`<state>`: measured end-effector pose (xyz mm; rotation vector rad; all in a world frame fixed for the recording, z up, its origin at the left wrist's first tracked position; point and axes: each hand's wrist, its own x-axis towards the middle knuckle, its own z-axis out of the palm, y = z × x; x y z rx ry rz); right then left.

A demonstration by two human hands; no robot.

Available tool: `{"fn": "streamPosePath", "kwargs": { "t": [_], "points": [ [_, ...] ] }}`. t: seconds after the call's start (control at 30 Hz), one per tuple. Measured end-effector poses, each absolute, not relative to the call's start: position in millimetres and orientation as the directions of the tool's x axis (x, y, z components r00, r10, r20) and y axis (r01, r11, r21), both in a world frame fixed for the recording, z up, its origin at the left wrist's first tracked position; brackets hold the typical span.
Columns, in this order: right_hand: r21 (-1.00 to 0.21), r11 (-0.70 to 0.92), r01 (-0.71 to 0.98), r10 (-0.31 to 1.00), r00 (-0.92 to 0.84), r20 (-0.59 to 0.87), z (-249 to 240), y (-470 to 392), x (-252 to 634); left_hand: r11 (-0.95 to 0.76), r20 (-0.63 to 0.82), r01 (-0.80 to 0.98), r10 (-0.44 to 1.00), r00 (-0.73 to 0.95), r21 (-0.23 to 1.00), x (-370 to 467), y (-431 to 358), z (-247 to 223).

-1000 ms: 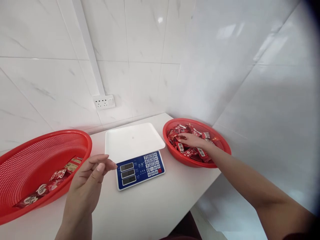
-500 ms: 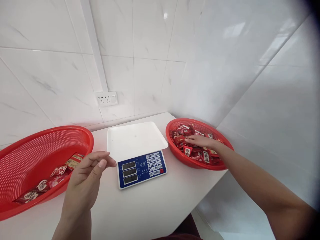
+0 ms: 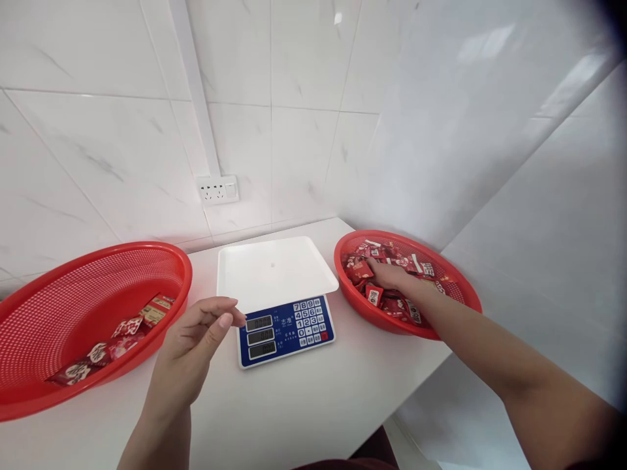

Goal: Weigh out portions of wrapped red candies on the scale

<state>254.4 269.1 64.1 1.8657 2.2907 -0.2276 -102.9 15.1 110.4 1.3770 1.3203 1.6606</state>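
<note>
My left hand (image 3: 200, 346) hovers by the left edge of the digital scale (image 3: 289, 333), its fingers loosely bent, thumb apart from them and nothing held. The scale's white pan (image 3: 274, 271) bears nothing, and its displays look like zeros. On the right, my right hand (image 3: 389, 275) reaches down into a red plastic basket (image 3: 350, 294) of small wrapped snack packets. Its fingertips are hidden among the packets, beside a red packet (image 3: 359, 270); whether they grip one I cannot tell.
Another red basket (image 3: 98, 258) stands at the left with several packets (image 3: 128, 326) inside. All sit on a white table (image 3: 274, 418). Tiled walls close in behind and on the right; a wall socket (image 3: 218, 190) is above the table.
My right hand has sunk deeper among the packets, its fingers now bent down out of sight. My left hand keeps its pose beside the scale. The whole view has shifted slightly.
</note>
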Motion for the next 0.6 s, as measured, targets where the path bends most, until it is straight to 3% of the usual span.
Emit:
{"fn": "streamPosePath", "kwargs": {
  "t": [0.13, 0.27, 0.43, 0.6],
  "points": [
    [0.084, 0.156, 0.984, 0.966, -0.134, -0.223, 63, 270, 241, -0.274, 0.313, 0.177, 0.915, -0.256, 0.945, -99, 12, 114],
    [0.101, 0.212, 0.972, 0.953, -0.183, -0.240, 60, 274, 235, -0.225, 0.278, 0.206, 0.919, -0.280, 0.952, -92, 7, 121],
    [0.035, 0.337, 0.941, 0.898, -0.309, -0.314, 59, 278, 246, -0.254, 0.313, 0.253, 0.921, -0.233, 0.934, -94, 9, 121],
    [-0.111, 0.332, 0.937, 0.861, -0.349, -0.371, 55, 282, 252, -0.276, 0.340, 0.305, 0.923, -0.180, 0.911, -98, 13, 120]
  ]
}}
